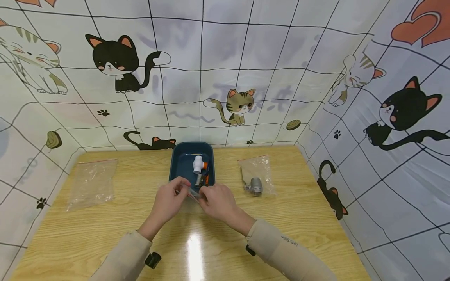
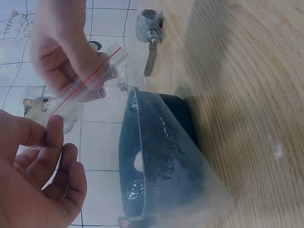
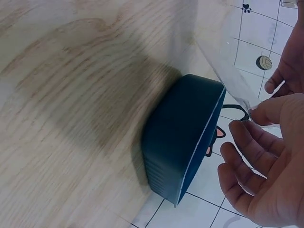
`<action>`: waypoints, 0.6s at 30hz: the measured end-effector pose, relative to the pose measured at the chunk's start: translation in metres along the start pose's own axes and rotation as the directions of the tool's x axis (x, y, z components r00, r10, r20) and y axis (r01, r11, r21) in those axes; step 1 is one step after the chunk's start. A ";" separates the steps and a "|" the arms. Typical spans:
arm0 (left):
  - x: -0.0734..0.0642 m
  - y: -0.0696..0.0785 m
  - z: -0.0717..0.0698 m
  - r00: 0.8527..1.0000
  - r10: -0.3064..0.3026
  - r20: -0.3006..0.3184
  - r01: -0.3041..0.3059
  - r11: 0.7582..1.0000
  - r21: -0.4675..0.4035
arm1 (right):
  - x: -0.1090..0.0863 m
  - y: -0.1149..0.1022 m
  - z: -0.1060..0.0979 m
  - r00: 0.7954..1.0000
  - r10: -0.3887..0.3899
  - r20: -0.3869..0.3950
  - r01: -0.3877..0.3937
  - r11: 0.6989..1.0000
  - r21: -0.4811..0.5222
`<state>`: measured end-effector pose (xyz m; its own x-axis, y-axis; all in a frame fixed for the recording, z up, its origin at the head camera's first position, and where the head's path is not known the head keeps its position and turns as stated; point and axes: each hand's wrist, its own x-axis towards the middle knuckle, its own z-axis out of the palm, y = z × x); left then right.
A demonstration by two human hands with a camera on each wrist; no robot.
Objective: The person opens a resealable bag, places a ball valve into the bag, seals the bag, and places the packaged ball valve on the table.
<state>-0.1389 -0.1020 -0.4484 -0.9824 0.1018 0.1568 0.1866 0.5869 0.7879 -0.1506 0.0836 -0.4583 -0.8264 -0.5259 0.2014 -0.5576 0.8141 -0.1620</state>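
Observation:
Both hands hold a clear zip bag [image 2: 216, 194] with a red strip along its mouth, in front of a dark blue tray [image 1: 174, 164]. My left hand [image 1: 168, 199] pinches one end of the bag's mouth between thumb and fingers. The other end is pinched by my right hand [image 1: 219, 201]. In the left wrist view the bag hangs flat, and the tray shows through it. Inside the tray lie a white plastic fitting [image 1: 198, 164] with an orange part and some small dark and metallic pieces, partly hidden by the hands.
A grey metal valve [image 1: 256, 186] with a lever lies in or on a clear bag [image 1: 261, 166] right of the tray. Another clear zip bag [image 1: 93, 183] lies flat at the left of the wooden table [image 1: 140, 171]. A cat-print curtain [image 1: 183, 86] stands behind.

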 end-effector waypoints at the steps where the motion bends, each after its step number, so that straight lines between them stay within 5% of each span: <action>1: 0.000 0.000 0.000 1.000 -0.006 -0.003 0.006 1.000 -0.003 | -0.001 0.000 0.000 1.000 0.002 0.009 -0.002 1.000 0.001; 18: 0.001 0.001 -0.001 0.999 -0.041 0.001 0.041 0.999 0.000 | -0.008 0.005 0.005 1.000 0.008 0.018 -0.009 0.998 0.065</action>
<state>-0.1401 -0.1026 -0.4466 -0.9893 0.0779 0.1236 0.1457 0.5905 0.7938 -0.1466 0.0904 -0.4654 -0.8323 -0.5233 0.1829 -0.5537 0.8015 -0.2260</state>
